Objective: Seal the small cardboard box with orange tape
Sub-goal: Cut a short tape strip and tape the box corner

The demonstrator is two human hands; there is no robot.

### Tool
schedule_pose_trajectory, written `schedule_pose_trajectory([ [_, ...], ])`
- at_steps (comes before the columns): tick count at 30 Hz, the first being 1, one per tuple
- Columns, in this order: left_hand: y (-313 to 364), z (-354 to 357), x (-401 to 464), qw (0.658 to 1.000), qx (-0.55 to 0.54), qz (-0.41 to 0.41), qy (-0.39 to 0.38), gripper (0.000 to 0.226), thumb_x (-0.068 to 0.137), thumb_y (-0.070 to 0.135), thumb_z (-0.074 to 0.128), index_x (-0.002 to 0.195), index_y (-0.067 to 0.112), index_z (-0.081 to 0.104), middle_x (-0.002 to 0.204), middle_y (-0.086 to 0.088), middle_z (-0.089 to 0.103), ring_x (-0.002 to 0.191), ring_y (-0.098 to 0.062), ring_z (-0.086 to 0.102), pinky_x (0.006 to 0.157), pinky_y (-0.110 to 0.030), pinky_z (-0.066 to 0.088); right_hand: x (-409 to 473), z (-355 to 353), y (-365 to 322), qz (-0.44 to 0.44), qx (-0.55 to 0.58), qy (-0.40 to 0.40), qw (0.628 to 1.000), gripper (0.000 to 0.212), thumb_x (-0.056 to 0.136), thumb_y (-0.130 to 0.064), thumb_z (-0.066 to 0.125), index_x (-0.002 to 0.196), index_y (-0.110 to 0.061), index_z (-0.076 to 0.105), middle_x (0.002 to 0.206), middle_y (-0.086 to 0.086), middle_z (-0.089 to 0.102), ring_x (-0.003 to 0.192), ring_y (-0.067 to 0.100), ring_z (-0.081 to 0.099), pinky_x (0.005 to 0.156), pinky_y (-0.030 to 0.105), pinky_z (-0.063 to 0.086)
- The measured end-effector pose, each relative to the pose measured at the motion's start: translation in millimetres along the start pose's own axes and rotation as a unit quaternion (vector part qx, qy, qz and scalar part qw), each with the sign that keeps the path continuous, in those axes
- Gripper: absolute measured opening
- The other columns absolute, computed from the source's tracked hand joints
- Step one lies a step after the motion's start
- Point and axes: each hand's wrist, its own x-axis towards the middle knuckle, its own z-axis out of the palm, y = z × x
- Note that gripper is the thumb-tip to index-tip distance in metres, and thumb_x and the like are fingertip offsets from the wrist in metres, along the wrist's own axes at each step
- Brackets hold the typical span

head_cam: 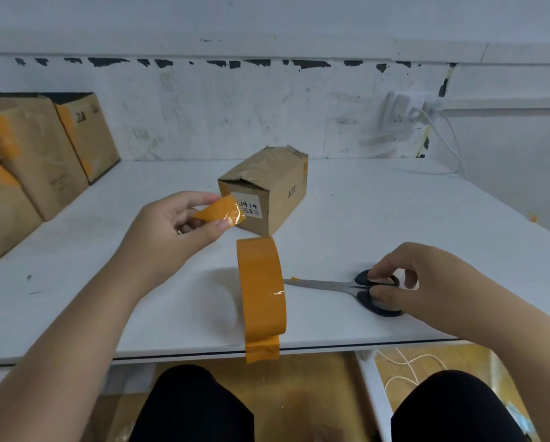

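The small cardboard box (pixel 268 183) lies on its side in the middle of the white table (pixel 394 218), its labelled end facing me. My left hand (pixel 171 224) pinches a short cut piece of orange tape (pixel 224 213) just in front of that end, left of the label. The roll of orange tape (pixel 260 291) stands on edge near the front of the table, a loose end hanging over the table's edge. My right hand (pixel 410 282) rests on the black handles of the scissors (pixel 340 287), fingers curled around them; the scissors lie flat on the table.
Several larger cardboard boxes (pixel 34 154) with orange tape on them are stacked at the left. A wall socket with a white cable (pixel 420 113) is at the back right. My knees in black trousers (pixel 190 406) show below the table's front edge.
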Motion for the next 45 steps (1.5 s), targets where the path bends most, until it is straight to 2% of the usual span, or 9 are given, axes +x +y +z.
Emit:
schedule_pose_trajectory([
  [4, 4, 7, 25, 0.997, 0.035, 0.024, -0.064, 0.024, 0.070, 0.047, 0.069, 0.093, 0.051, 0.066, 0.096, 0.017, 0.072, 0.089, -0.017, 0.066, 0.085, -0.035, 0.053, 19, -8, -18, -0.078, 0.071, 0.046, 0.993, 0.020, 0.074, -0.055, 0.054, 0.089, -0.043, 0.060, 0.085, -0.021, 0.062, 0.071, 0.000, 0.056, 0.062, 0.018, 0.041],
  [11, 5, 17, 56, 0.991, 0.061, 0.063, -0.106, 0.015, 0.079, 0.041, 0.073, 0.093, 0.040, 0.070, 0.092, 0.005, 0.072, 0.088, -0.029, 0.064, 0.083, -0.050, 0.053, 92, 7, -77, -0.155, 0.191, 0.070, 0.967, 0.036, 0.087, -0.048, 0.058, 0.116, -0.026, 0.059, 0.094, -0.017, 0.062, 0.087, 0.000, 0.059, 0.071, 0.014, 0.045],
  [18, -8, 27, 62, 0.991, 0.061, 0.084, -0.089, 0.016, 0.085, 0.039, 0.062, 0.097, 0.032, 0.071, 0.089, 0.002, 0.070, 0.083, -0.026, 0.063, 0.076, -0.044, 0.051, 119, 28, -82, -0.197, 0.275, 0.104, 0.935, 0.005, 0.087, -0.025, 0.066, 0.087, -0.023, 0.071, 0.079, -0.010, 0.070, 0.070, -0.001, 0.060, 0.062, 0.008, 0.044],
  [22, -19, 31, 58, 0.991, 0.050, 0.093, -0.076, 0.011, 0.088, 0.034, 0.065, 0.098, 0.031, 0.070, 0.088, 0.003, 0.070, 0.081, -0.023, 0.063, 0.073, -0.032, 0.050, 120, 40, -75, -0.193, 0.285, 0.139, 0.929, 0.008, 0.088, -0.020, 0.064, 0.085, -0.021, 0.071, 0.075, -0.011, 0.067, 0.068, -0.001, 0.057, 0.061, 0.009, 0.042],
  [28, -24, 34, 53, 0.992, 0.043, 0.109, -0.055, 0.010, 0.086, 0.033, 0.067, 0.094, 0.037, 0.070, 0.082, -0.011, 0.067, 0.072, -0.033, 0.055, 0.061, -0.030, 0.047, 116, 49, -65, -0.190, 0.349, 0.173, 0.901, 0.006, 0.089, -0.023, 0.062, 0.092, -0.020, 0.066, 0.079, -0.011, 0.063, 0.070, -0.001, 0.055, 0.060, 0.011, 0.041],
  [32, -21, 40, 48, 0.989, 0.047, 0.128, -0.062, 0.015, 0.086, 0.036, 0.065, 0.098, 0.042, 0.069, 0.079, -0.013, 0.066, 0.066, -0.036, 0.052, 0.055, -0.033, 0.043, 111, 50, -64, -0.219, 0.321, 0.139, 0.911, 0.026, 0.083, -0.038, 0.069, 0.103, -0.021, 0.066, 0.083, -0.007, 0.067, 0.073, -0.001, 0.058, 0.061, 0.008, 0.041],
  [36, -20, 42, 47, 0.988, 0.039, 0.133, -0.064, 0.017, 0.084, 0.042, 0.063, 0.100, 0.045, 0.069, 0.078, -0.016, 0.066, 0.066, -0.038, 0.053, 0.055, -0.039, 0.044, 110, 53, -65, -0.220, 0.300, 0.138, 0.918, 0.015, 0.082, -0.032, 0.071, 0.093, -0.023, 0.069, 0.077, -0.009, 0.067, 0.066, -0.003, 0.056, 0.057, 0.006, 0.039],
  [40, -21, 41, 47, 0.990, 0.045, 0.120, -0.063, 0.020, 0.084, 0.037, 0.066, 0.103, 0.041, 0.069, 0.077, -0.013, 0.064, 0.060, -0.029, 0.048, 0.055, -0.024, 0.041, 112, 55, -63, -0.219, 0.285, 0.136, 0.923, 0.011, 0.087, -0.022, 0.067, 0.082, -0.012, 0.070, 0.067, -0.011, 0.061, 0.055, -0.004, 0.052, 0.051, 0.006, 0.036],
  [45, -21, 40, 49, 0.993, 0.051, 0.109, -0.004, 0.008, 0.083, 0.030, 0.072, 0.086, 0.036, 0.067, 0.077, -0.013, 0.065, 0.059, -0.014, 0.048, 0.056, -0.017, 0.041, 116, 54, -61, -0.218, 0.236, 0.184, 0.929, 0.012, 0.085, -0.027, 0.070, 0.084, -0.015, 0.071, 0.096, -0.005, 0.059, 0.089, 0.001, 0.053, 0.074, 0.010, 0.038],
])
